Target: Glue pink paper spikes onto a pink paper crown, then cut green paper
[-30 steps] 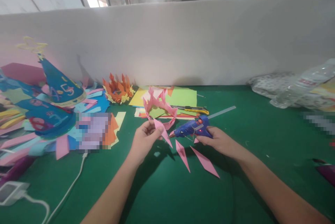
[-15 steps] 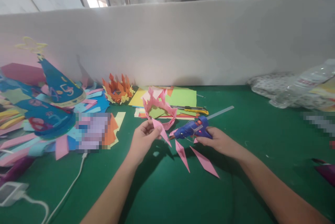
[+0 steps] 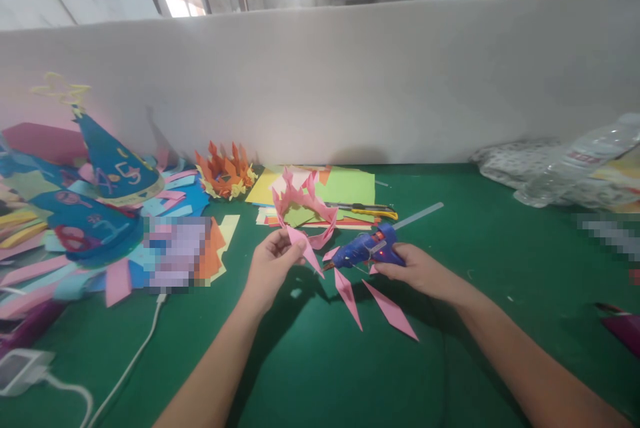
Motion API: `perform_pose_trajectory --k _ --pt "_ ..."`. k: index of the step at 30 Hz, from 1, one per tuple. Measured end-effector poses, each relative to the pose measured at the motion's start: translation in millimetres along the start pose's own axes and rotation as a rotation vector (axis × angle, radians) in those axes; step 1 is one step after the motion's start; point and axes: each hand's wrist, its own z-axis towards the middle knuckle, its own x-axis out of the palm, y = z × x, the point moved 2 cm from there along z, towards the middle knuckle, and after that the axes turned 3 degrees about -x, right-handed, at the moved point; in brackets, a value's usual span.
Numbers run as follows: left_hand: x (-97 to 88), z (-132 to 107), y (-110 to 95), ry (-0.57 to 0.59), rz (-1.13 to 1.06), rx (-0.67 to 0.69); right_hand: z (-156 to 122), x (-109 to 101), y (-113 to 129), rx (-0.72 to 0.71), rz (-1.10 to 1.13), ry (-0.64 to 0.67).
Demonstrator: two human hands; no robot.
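The white partition (image 3: 320, 88) stands along the far side of the green tabletop (image 3: 310, 381). At far left, a blue cone hat (image 3: 120, 165) stands among coloured paper strips. At far right, a clear plastic bottle (image 3: 575, 165) lies tilted against a patterned cloth bundle (image 3: 520, 165). Coloured paper sheets (image 3: 355, 181) lie flat at the far centre.

My right hand (image 3: 417, 269) is closed around the handle of a blue hot glue gun (image 3: 357, 249), its nozzle directed left. My left hand (image 3: 273, 261) pinches a pink paper diamond (image 3: 307, 253) between thumb and fingers, lower tip pointing near and right. The nozzle is just beside that tip; I cannot tell whether they touch.

A pink paper crown (image 3: 327, 218) sits just beyond my left hand, in front of the sheets; contact with my fingers cannot be determined. An orange paper crown (image 3: 226, 171) stands farther left. Two more pink diamonds (image 3: 393, 311) lie on the near side of the gun. A yellow utility knife (image 3: 375, 213) rests on the papers. A translucent glue stick (image 3: 423, 213) protrudes from the gun's rear.
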Motion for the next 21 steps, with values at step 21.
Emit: perform_pose_trajectory --k 21 --pt "-23.4 9 -23 -0.113 -0.039 0.146 5 -28 -24 0.043 0.038 -0.231"
